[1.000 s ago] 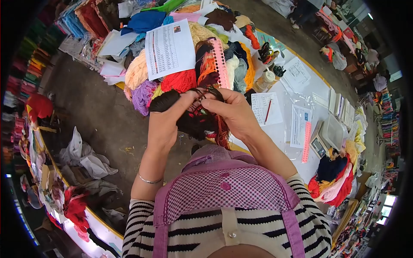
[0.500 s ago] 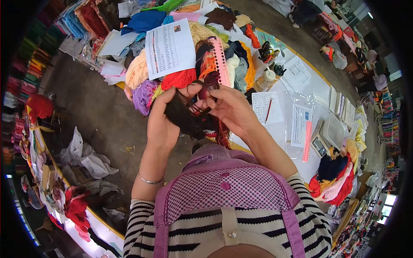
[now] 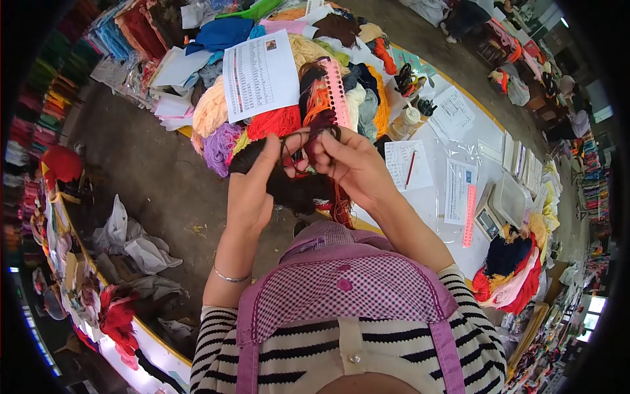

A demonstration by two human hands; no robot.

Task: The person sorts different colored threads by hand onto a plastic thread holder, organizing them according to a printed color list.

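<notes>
Head view: wearing a purple checked apron (image 3: 348, 282). Just beyond it, handling dark yarn (image 3: 293, 193) two-handed, clamping its strands in the grip of the left hand (image 3: 257, 187) and pinching maroon yarn (image 3: 317, 134) in the grip of the right hand (image 3: 353, 165). Farther out, facing red yarn (image 3: 273, 123) and lilac yarn (image 3: 221, 147) beside a printed sheet (image 3: 260, 75); to the right, facing a white table (image 3: 420, 211) bearing a red pencil (image 3: 411, 169) on a paper sheet (image 3: 397, 161).

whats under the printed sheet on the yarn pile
Red yarn shows at the sheet's lower edge, peach yarn at its left and cream yarn at its right; they seem to run beneath. Whatever lies under its middle is covered.
</notes>
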